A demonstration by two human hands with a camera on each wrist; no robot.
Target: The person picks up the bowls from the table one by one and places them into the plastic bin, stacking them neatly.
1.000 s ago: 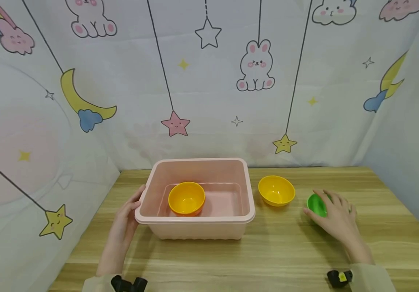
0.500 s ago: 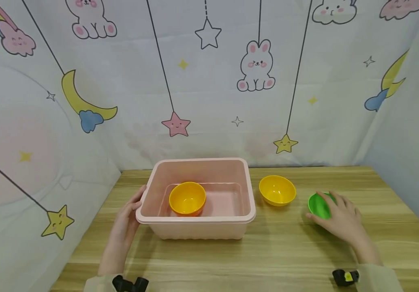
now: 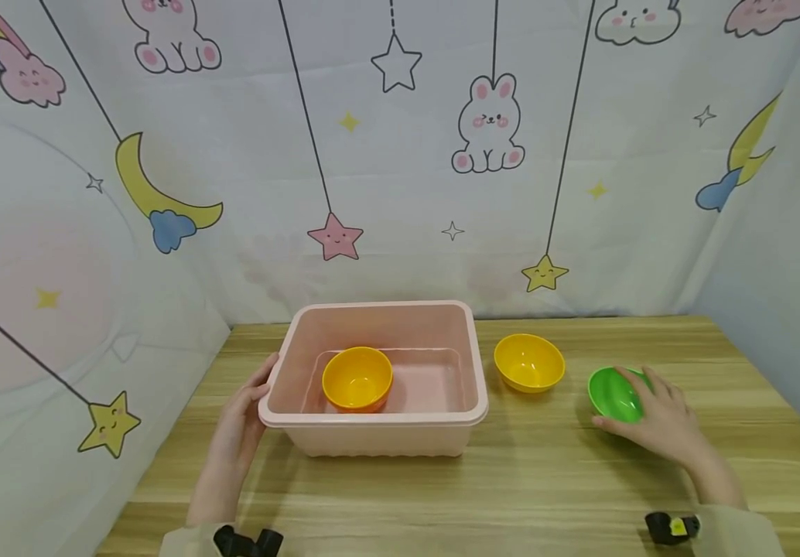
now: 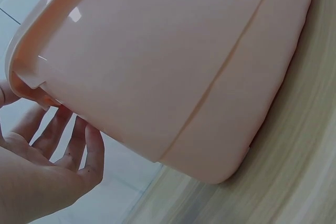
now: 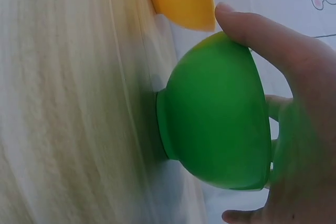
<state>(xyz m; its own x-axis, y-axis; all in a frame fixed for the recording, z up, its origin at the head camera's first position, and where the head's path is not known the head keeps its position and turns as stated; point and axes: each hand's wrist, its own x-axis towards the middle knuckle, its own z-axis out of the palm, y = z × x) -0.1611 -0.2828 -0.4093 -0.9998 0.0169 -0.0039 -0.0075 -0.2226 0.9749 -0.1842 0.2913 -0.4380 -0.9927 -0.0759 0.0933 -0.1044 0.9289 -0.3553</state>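
Observation:
A pink plastic tub [image 3: 372, 418] stands left of centre in the head view, with a yellow bowl [image 3: 357, 378] inside it. My left hand [image 3: 238, 414] rests at the tub's left side; in the left wrist view its fingers [image 4: 94, 153] bend up under the rim. A second yellow bowl [image 3: 528, 363] stands to the right of the tub. Farther right, my right hand [image 3: 664, 425] spans the rim of a green bowl [image 3: 610, 396], thumb at the near side and fingers over the far side. The right wrist view shows the green bowl [image 5: 218, 114] from its outside, with its base close to the tabletop.
The wooden table [image 3: 442, 503] runs back to a white cloth backdrop [image 3: 400, 178] printed with stars, rabbits and moons. More cloth borders the left and right sides. Each wrist carries a small black device, the right one [image 3: 671, 527] with a yellow mark.
My right hand has shifted slightly right and nearer, so more of the green bowl shows. The left hand, the tub and both yellow bowls stay put.

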